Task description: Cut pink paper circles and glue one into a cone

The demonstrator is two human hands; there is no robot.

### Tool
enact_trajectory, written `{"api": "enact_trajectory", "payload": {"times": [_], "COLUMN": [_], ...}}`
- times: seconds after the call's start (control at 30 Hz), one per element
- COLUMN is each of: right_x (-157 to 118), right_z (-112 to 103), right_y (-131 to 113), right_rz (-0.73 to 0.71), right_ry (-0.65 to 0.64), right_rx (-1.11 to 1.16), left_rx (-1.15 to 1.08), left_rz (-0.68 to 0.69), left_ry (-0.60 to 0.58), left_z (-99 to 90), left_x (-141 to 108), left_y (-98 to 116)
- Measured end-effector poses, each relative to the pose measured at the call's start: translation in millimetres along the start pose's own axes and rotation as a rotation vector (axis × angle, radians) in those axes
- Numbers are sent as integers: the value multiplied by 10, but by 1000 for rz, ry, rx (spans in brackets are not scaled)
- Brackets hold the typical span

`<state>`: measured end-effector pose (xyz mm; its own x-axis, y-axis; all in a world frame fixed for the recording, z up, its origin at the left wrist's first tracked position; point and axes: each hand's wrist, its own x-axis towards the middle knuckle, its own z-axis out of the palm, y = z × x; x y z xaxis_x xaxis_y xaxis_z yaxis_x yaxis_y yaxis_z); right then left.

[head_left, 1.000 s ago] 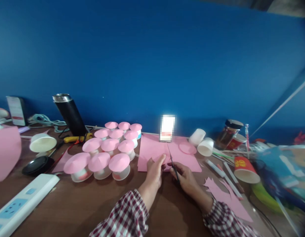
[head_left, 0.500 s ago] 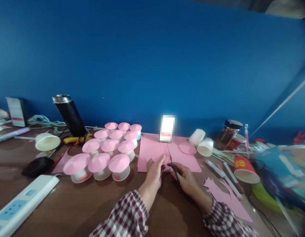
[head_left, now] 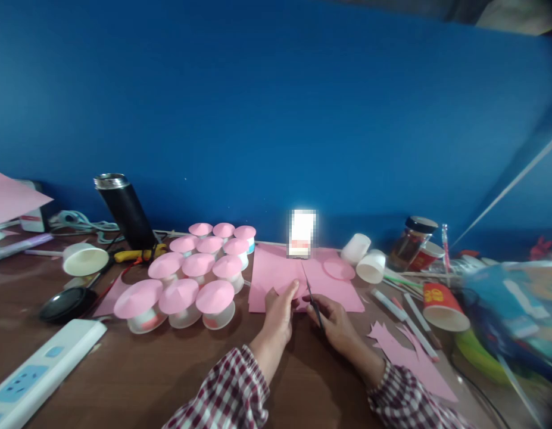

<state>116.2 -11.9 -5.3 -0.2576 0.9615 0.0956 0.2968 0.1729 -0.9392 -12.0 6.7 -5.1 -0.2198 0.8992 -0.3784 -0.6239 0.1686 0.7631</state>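
Observation:
My left hand (head_left: pixel 280 316) is closed, thumb up, pinching a piece of pink paper (head_left: pixel 301 289) over the pink sheets. Its outline blends into the paper underneath. My right hand (head_left: pixel 336 325) grips dark-handled scissors (head_left: pixel 317 311), whose blades point away from me beside the held piece. Whether the blades touch the paper I cannot tell. Beneath and beyond both hands lie flat pink sheets (head_left: pixel 267 271), with a pink paper disc (head_left: pixel 339 269) on their right part. To the left stand several small paper cups topped with pink paper cones (head_left: pixel 178 295).
A lit, blurred phone (head_left: pixel 303 233) leans at the wall. White cups (head_left: pixel 371 266), a red cup (head_left: pixel 444 307), markers (head_left: pixel 387 305) and pink scraps (head_left: pixel 409 360) lie right. Left are a black flask (head_left: pixel 128 211), a power strip (head_left: pixel 47 363) and a raised pink sheet (head_left: pixel 14 199).
A pink sheet has come into view at the far left edge, partly covering the phone there. My hands and the scissors have barely moved.

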Motion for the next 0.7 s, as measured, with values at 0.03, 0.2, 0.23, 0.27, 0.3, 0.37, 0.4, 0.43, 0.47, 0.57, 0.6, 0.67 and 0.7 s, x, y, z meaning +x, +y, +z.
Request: {"api": "enact_trajectory", "payload": {"times": [0.03, 0.2, 0.23, 0.27, 0.3, 0.37, 0.4, 0.43, 0.47, 0.57, 0.6, 0.67, 0.7], "right_x": [1, -5, -7, -9, -10, -11, -11, -11, -10, -7, -6, -5, -4], "right_z": [-1, 1, 2, 3, 3, 5, 5, 6, 7, 9, 9, 8, 8], "right_y": [2, 3, -1, -6, -11, -19, -20, -20, -18, -11, -12, -17, -22], "right_rz": [-2, -4, -4, -4, -4, -1, -2, 0, 1, -2, -5, -8, -5], "right_ry": [0, 2, 4, 5, 6, 4, 4, 1, -1, -3, -2, -2, -2], "right_rx": [0, 2, 6, 8, 9, 6, 5, 5, 9, 25, 28, 28, 28], "left_rx": [-1, -2, -1, 0, -1, -2, -4, -5, -5, -1, -2, -9, -14], "left_rz": [0, -12, -9, -5, -3, -5, -7, -11, -13, -14, -15, -18, -20], "left_ry": [0, 33, 27, 20, 14, 9, 8, 10, 12, 19, 19, 5, -2], "left_z": [0, 3, 3, 3, 2, 1, 1, 2, 3, 6, 6, 3, 0], "left_x": [-2, -19, -20, -20, -20, -19, -19, -20, -22, -26, -26, -20, -15], "left_y": [0, 8, 8, 7, 7, 6, 7, 9, 12, 17, 17, 12, 8]}}
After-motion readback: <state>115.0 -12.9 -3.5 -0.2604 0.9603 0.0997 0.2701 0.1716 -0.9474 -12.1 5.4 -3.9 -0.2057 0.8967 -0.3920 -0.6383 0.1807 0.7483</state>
